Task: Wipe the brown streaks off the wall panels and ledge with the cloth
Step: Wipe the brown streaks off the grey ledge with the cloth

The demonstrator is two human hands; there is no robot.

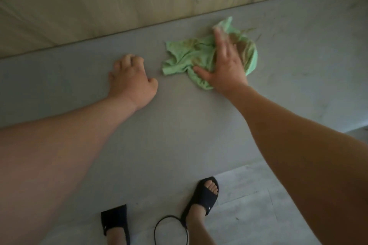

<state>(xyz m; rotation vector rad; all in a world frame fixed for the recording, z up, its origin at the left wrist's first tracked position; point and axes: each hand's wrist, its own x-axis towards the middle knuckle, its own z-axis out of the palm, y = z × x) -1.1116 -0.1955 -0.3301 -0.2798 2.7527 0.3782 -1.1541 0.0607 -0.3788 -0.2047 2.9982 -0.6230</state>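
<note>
No text is legible; white marks on the black sandals [203, 198] are unreadable.

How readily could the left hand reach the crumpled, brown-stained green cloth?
Probably yes: the left hand rests on the grey surface beside the crumpled green cloth, only bare surface between them, though the right hand presses it.
</note>
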